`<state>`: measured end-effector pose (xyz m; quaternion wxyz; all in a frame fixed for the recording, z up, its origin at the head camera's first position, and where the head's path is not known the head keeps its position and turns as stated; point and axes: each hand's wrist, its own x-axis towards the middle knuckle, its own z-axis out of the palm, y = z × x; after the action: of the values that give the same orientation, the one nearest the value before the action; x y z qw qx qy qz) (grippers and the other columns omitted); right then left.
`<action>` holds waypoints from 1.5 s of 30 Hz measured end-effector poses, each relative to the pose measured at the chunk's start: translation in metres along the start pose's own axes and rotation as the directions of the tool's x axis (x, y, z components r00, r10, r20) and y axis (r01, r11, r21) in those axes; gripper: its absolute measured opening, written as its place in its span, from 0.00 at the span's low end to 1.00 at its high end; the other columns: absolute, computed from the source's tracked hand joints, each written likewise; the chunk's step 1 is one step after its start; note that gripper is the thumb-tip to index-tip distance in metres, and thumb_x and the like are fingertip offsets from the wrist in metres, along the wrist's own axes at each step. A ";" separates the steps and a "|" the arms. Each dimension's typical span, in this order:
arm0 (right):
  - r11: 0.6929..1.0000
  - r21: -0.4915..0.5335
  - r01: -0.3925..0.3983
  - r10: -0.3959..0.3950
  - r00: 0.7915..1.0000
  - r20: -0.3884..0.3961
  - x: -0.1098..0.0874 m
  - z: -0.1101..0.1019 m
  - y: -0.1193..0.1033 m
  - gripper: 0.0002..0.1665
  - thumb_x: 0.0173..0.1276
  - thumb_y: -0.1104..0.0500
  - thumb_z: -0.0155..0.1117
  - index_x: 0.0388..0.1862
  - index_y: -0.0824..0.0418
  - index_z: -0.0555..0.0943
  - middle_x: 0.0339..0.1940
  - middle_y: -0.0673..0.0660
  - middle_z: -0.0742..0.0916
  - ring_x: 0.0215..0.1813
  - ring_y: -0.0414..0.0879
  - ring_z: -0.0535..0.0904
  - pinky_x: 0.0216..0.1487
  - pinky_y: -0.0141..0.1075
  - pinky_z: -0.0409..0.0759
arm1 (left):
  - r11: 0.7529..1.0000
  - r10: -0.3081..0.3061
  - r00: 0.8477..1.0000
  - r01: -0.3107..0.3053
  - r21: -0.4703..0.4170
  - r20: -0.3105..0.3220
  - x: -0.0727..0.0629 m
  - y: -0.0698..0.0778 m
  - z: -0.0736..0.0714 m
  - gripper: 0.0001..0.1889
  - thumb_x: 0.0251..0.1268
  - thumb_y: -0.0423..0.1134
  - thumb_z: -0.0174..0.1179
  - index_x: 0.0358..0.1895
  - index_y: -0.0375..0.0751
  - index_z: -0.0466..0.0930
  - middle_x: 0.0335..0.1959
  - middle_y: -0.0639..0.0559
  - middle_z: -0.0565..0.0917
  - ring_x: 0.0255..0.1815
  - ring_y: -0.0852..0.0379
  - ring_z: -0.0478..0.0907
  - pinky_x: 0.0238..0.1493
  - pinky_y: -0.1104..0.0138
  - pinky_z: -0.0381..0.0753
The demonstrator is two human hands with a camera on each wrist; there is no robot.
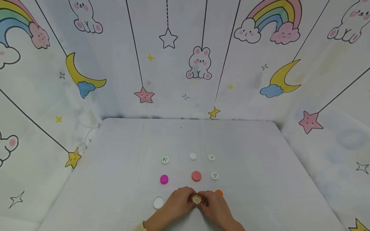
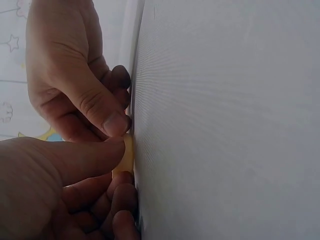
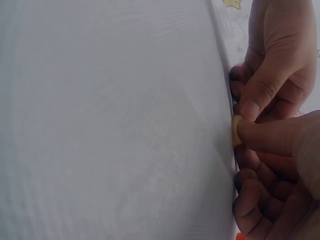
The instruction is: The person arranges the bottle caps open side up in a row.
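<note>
A small yellowish-gold bottle cap [image 1: 197,199] lies flat on the white table, pinched from both sides by my two hands. My left hand [image 1: 180,202] grips its left side with thumb and fingers, and my right hand [image 1: 214,205] grips its right side. In the left wrist view the cap's yellow edge [image 2: 127,155] shows between the thumbs, close to the tabletop. Beside my left hand lies a white cap [image 1: 158,202]. An orange cap [image 1: 218,192] is partly hidden behind my right hand.
Farther back lie a magenta cap [image 1: 164,179], a coral cap [image 1: 196,176] and a white cap with green marks [image 1: 215,175]. The rearmost row has a green-and-white cap [image 1: 165,160], a plain white cap [image 1: 192,156] and a white cap with a square print [image 1: 212,157].
</note>
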<state>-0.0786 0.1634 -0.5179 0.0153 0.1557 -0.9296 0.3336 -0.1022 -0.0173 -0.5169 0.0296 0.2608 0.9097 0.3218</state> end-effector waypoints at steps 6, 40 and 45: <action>1.000 -0.014 -0.009 0.009 1.000 0.004 0.000 0.000 -0.002 0.12 0.54 0.59 0.75 0.38 0.53 0.86 0.22 0.36 0.76 0.25 0.29 0.67 0.26 0.27 0.68 | 1.000 -0.014 1.000 0.014 0.005 0.001 0.000 0.002 0.001 0.08 0.51 0.37 0.70 0.35 0.45 0.82 0.21 0.64 0.70 0.24 0.70 0.64 0.27 0.75 0.64; 0.952 -0.059 -0.300 0.301 0.953 0.014 -0.004 -0.061 0.035 0.20 0.54 0.57 0.77 0.47 0.52 0.85 0.32 0.43 0.83 0.27 0.35 0.72 0.30 0.31 0.71 | 0.988 0.092 0.985 -0.109 0.110 0.149 0.054 0.037 0.005 0.15 0.56 0.45 0.72 0.46 0.50 0.83 0.32 0.60 0.78 0.31 0.67 0.71 0.31 0.75 0.71; 0.954 -0.071 -0.290 0.293 0.956 0.033 -0.007 -0.056 0.041 0.24 0.48 0.61 0.79 0.47 0.51 0.84 0.33 0.42 0.82 0.29 0.36 0.71 0.32 0.31 0.70 | 0.987 0.083 0.982 -0.104 0.119 0.171 0.059 0.037 0.015 0.15 0.57 0.44 0.71 0.47 0.49 0.83 0.31 0.60 0.78 0.31 0.67 0.71 0.31 0.74 0.71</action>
<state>-0.0887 0.2302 -0.5011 -0.0489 0.0235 -0.9529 0.2984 -0.1330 0.0455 -0.4997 0.0733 0.3305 0.9095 0.2412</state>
